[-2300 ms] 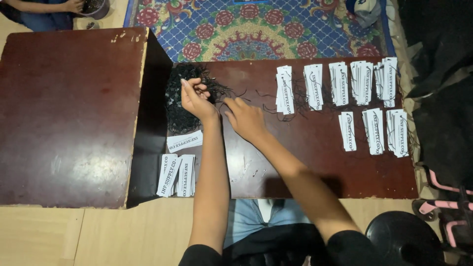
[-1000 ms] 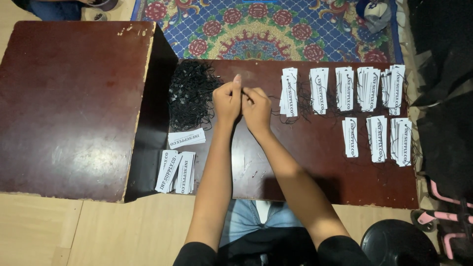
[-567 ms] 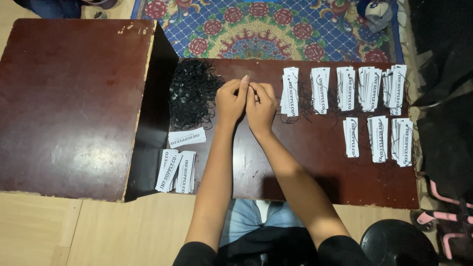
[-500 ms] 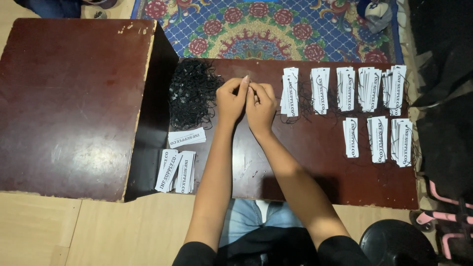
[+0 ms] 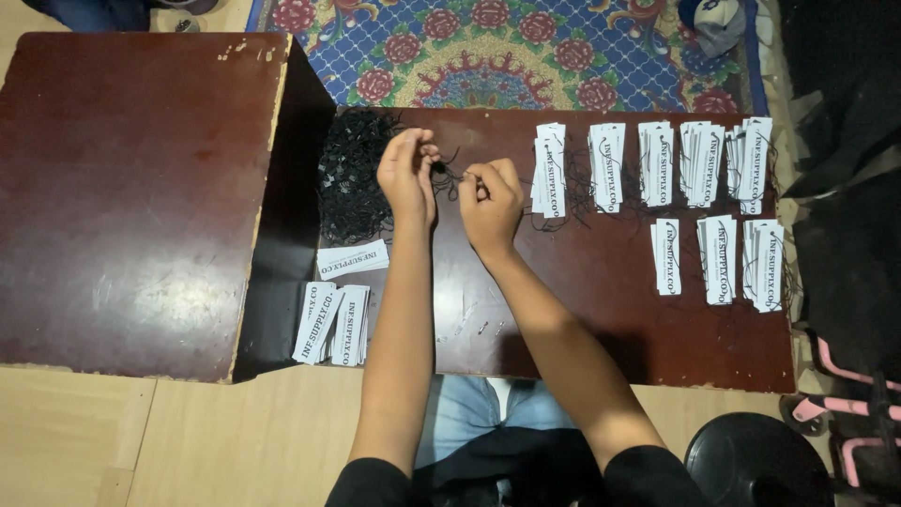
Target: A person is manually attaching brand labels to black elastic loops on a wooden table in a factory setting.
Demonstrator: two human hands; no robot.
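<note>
Hands: left hand (image 5: pixel 407 174) and right hand (image 5: pixel 490 195) both pinch a thin black string (image 5: pixel 449 172).
Risk: it could snag the string pile (image 5: pixel 355 174) at left and tangle.

From my feed I see a low dark reddish-brown wooden table (image 5: pixel 619 329) butted against a taller, scuffed brown wooden table (image 5: pixel 131 188). A blue floral patterned rug (image 5: pixel 507 56) lies beyond them, on a pale wood-look floor (image 5: pixel 188 441). The light is dim and warm.

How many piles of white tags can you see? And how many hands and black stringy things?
White tag piles: 11
Black string heap: 1
Single black string, pinched by both hands: 1
Hands, left hand and right hand: 2
Total: 15
</note>
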